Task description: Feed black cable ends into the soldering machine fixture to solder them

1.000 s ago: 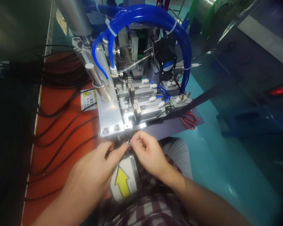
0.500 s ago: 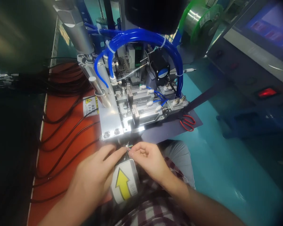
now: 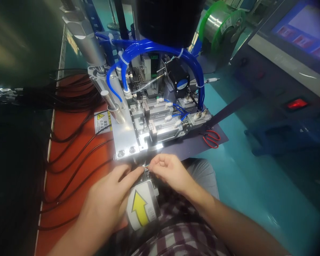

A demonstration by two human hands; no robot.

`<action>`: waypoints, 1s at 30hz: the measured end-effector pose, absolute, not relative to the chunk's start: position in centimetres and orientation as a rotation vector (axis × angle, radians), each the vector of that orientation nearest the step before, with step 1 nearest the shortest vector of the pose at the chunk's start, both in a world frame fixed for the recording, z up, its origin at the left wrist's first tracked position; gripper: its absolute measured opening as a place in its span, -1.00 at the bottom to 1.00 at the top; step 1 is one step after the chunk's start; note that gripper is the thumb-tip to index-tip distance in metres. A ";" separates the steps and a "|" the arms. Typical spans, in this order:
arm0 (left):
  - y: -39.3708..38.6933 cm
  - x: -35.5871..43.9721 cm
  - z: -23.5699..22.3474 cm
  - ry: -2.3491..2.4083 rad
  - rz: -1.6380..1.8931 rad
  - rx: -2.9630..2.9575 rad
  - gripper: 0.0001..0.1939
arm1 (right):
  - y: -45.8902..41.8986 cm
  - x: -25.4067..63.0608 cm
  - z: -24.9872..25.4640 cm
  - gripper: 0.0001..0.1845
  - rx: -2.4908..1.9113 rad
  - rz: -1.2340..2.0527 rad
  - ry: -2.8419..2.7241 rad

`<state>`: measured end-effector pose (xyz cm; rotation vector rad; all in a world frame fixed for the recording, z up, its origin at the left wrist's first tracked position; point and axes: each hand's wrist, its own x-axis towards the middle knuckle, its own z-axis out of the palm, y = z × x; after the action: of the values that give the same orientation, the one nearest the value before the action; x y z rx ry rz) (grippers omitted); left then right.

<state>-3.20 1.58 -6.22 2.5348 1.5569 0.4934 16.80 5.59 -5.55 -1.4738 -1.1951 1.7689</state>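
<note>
My left hand (image 3: 109,201) and my right hand (image 3: 168,171) meet just below the front edge of a metal machine fixture (image 3: 138,133). Both pinch the tiny stripped wire ends (image 3: 146,166) of a thin cable between thumb and forefinger. The wire tips are too small to make out in detail. Right under the hands lies a white label with a yellow arrow (image 3: 141,208) pointing toward the machine.
Blue air hoses (image 3: 160,48) arch over the machine. Black cables (image 3: 72,142) run across the orange bench surface (image 3: 66,177) at left. Red-handled scissors (image 3: 212,138) lie right of the fixture. A green wire spool (image 3: 218,25) and a control panel with a red light (image 3: 296,104) stand at right.
The view has pulled back and tilted a little. Both hands stay pinched on the wire ends and have shifted slightly toward the fixture's edge.
</note>
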 end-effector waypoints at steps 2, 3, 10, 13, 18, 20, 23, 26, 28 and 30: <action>1.5 -3.2 -6.3 1.574 0.471 2.534 -0.57 | 5.7 17.1 -5.3 -0.86 -1.519 1.763 -1.237; 1.5 -3.2 -6.4 1.577 0.474 2.537 -0.57 | 5.6 17.2 -5.1 -0.85 -1.542 1.676 -1.327; 1.6 -3.4 -7.0 1.533 0.594 2.579 -0.58 | 5.3 16.0 -5.4 -0.82 -1.546 1.395 -1.418; 1.7 -3.4 -7.1 1.519 0.599 2.587 -0.60 | 4.9 15.2 -6.1 -0.82 -1.529 1.306 -1.376; 1.7 -3.3 -7.2 1.511 0.628 2.569 -0.61 | 4.2 15.3 -6.3 -0.82 -1.474 1.045 -1.599; 1.6 -3.4 -7.2 1.500 0.645 2.569 -0.61 | 4.3 15.4 -6.3 -0.82 -1.490 1.156 -1.502; 1.6 -3.4 -7.2 1.486 0.653 2.566 -0.63 | 5.0 15.7 -6.4 -0.83 -1.492 1.483 -1.217; 1.6 -3.4 -7.0 1.497 0.625 2.566 -0.63 | 5.9 16.2 -6.7 -0.80 -1.427 1.794 -1.058; 1.7 -3.4 -6.9 1.504 0.613 2.555 -0.63 | 6.1 16.5 -7.0 -0.76 -1.393 1.859 -1.073; 1.7 -3.4 -6.7 1.504 0.619 2.529 -0.63 | 6.0 16.6 -7.4 -0.68 -1.395 1.802 -1.145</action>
<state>-3.41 1.71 -6.73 2.5288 1.5039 0.6187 16.61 5.99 -7.35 -1.3948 -1.1446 1.8020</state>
